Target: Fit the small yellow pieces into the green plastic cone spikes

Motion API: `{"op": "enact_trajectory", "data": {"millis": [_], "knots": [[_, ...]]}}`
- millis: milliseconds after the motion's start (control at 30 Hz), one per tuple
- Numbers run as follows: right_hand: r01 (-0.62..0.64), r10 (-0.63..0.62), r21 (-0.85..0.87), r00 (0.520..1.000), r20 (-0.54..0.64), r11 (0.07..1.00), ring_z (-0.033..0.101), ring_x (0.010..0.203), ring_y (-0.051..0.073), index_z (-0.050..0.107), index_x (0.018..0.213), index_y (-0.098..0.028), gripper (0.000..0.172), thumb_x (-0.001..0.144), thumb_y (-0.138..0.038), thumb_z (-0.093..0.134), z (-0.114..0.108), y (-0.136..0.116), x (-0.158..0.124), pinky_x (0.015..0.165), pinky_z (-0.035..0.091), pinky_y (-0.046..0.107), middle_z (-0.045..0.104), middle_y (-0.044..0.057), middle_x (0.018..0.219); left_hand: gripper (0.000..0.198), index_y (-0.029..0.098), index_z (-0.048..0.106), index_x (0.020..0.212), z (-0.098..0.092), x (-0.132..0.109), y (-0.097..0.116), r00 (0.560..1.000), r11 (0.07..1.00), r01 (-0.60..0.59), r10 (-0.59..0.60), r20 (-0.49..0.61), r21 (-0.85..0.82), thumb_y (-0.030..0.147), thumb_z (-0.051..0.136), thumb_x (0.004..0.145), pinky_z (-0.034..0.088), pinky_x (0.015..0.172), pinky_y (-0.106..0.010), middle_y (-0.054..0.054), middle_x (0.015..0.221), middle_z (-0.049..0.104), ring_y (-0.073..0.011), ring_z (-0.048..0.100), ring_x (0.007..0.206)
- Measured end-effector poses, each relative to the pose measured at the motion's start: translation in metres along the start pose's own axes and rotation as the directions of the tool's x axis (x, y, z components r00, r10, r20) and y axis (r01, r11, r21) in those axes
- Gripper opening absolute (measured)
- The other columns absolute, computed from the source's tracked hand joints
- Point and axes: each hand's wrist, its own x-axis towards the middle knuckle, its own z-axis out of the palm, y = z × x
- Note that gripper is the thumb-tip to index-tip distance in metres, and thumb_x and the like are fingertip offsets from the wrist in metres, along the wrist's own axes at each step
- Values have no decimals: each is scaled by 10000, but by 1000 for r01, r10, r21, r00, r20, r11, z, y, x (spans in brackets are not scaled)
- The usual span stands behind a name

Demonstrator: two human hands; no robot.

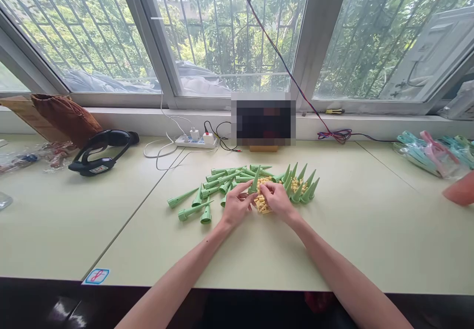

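Note:
My left hand [236, 206] is closed around the base of a green plant watering spike [255, 182], whose tip points up. Just to its right, my right hand [278, 200] has its fingers pinched together close to that spike. Whatever sits between those fingertips is too small to make out. Beneath and between both hands lies a pile of small yellow pegs [263, 207]. Several green spikes [190, 212] lie loosely to the left of the hands. More green spikes [306, 192] stand upright on the right, with yellow pegs among them.
Behind the hands are a white power strip [196, 142] with cables and a pixelated dark box [263, 121]. A black headset-like device [99, 158] lies on the left, by a brown bag [64, 116]. Bagged green and pink items [431, 153] lie far right.

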Motion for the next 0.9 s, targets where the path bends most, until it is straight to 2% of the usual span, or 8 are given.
{"op": "enact_trajectory", "data": {"millis": [200,400,500,567,633,767,900], "knots": [[-122,108,221,991,74,968,263,385,74,396,598,-221,399,827,-492,580,0,-4,-1,378,209,234,306,-82,461,489,189,670,1214,0,1,-3,1000,1000,-22,22,22,-18,370,750,767,556,426,-230,-110,1176,663,-111,660,571],[-345,274,459,937,215,819,199,370,38,333,602,-226,462,731,-492,689,-1,-12,-2,344,126,197,233,-110,496,467,199,663,1230,0,0,0,999,999,-29,30,44,-18,359,722,795,554,432,-228,-106,1231,647,-97,647,559],[-423,329,506,906,268,752,196,379,36,356,611,-221,439,721,-472,698,0,-13,-3,341,117,184,228,-115,492,468,175,650,1252,1,-1,5,999,1000,-7,7,48,13,344,694,818,547,442,-229,-65,957,726,-111,635,533],[-433,337,518,901,273,737,191,382,38,372,617,-219,427,724,-475,697,1,-13,-3,337,115,182,228,-117,491,483,155,632,1277,3,-2,7,999,999,15,-17,43,38,334,677,831,542,451,-231,-20,731,702,-121,622,508],[-410,329,514,912,246,753,196,379,42,381,623,-221,438,729,-508,694,3,-12,-3,335,119,188,230,-116,494,508,146,606,1308,4,-3,6,999,998,38,-40,31,56,344,659,844,528,440,-231,4,623,661,-130,611,488],[-290,257,411,957,134,864,226,367,66,397,647,-231,459,801,-613,598,9,-10,-4,340,153,222,246,-101,501,548,138,577,1331,7,-2,3,997,993,77,-77,-4,90,416,630,861,481,387,-233,-10,625,651,-131,580,442],[-7,12,109,999,-38,994,335,455,105,433,662,-220,435,906,-576,486,9,-10,-7,431,275,257,379,-53,546,524,154,590,1298,8,-1,5,997,992,82,-82,-9,97,474,591,883,424,366,-225,3,595,608,-101,496,383]]}}
